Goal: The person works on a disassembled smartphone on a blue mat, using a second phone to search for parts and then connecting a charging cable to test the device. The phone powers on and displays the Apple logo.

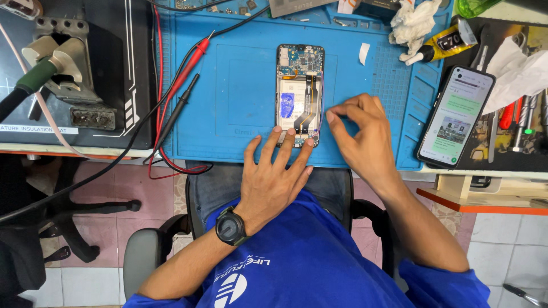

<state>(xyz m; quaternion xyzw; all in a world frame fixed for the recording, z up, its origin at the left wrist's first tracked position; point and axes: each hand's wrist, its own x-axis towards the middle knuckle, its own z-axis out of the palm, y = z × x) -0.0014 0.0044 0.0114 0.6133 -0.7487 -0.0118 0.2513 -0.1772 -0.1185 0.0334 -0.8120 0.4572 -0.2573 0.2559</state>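
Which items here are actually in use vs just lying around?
In use:
opened phone, back cover off
left hand, fingertips on its lower end
right hand, pinching beside its right edge
blue repair mat

Lying about:
multimeter probes
glue tube
lit smartphone
crumpled tissue
screwdrivers

The person is wearing a bright blue short-sleeved shirt [308, 256]; the sleeves are ending above the elbows, leaving both forearms bare. A white round emblem [230, 291] with slanted stripes is showing on the chest, with white lettering just above it, both appearing upside down from the head view. Up the arm from that emblem, a dark round-faced wristwatch [230, 226] on a dark strap is sitting on the left wrist. Both hands are bare and ungloved; no rings are showing.
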